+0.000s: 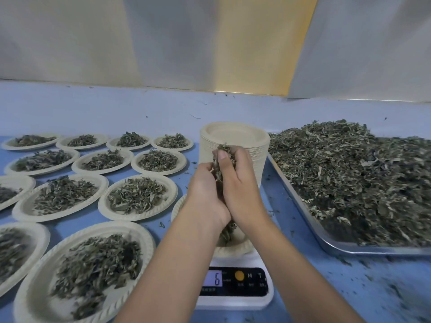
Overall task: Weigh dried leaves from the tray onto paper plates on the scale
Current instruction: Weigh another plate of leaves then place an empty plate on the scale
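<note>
Table (293, 220), blue, took up the whole lower view, wall close behind. Tray (349, 250) at right, metal, carried a big heap of dried leaves (338, 178), so plenty was left to weigh. Filled plates (137, 197), approx. a dozen, lay in rows at left, rims nearly touching; that much looked done. Stack of paper plates (233, 134) stood behind centre, just beside the tray's far-left corner, lots unused. Scale (233, 301) sat front centre w/ one plate (233, 251) on it, mostly hidden by the arms. Left hand (205, 194) and right hand (242, 183) were cupped together above that plate, palms pressed round a clump of leaves (224, 149), bits trailing down toward it; how much had landed I couldn't tell. Display (215, 278) read 6, I think, units too small to read, so I judged this portion barely begun. Room: tight gap btw scale and tray rim, filled plates crowding the left, stack right behind the fingers. Only open table was front right, strewn w/ crumbs.
</note>
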Demonstrator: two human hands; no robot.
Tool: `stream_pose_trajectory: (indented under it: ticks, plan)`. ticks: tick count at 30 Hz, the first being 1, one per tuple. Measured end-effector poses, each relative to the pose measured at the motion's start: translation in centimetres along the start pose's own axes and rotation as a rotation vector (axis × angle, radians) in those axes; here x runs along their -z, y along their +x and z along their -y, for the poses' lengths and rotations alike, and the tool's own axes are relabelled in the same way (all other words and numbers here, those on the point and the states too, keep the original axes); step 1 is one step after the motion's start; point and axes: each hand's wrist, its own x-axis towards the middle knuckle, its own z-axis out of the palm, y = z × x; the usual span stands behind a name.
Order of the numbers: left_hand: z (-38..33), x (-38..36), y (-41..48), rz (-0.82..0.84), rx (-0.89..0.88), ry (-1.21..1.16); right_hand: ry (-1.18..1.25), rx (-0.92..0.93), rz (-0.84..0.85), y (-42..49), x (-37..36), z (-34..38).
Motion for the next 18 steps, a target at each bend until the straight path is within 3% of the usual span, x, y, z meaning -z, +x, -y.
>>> stream_pose_trajectory:
  ticks: [13,15,18]
  plan:
    - [0.46,-0.16,0.56,-0.101,-0.063,-0.032,0.116,-0.106,0.004,-0.11,0.09,0.65]
    - [0.26,-0.14,0.51,-0.099,0.004,-0.095,0.289,-0.179,-0.053,0.09,0.15,0.81]
    - [-0.27,-0.13,0.56,-0.128,0.028,-0.203,0.742,-0.384,-0.102,0.76,0.46,0.93]
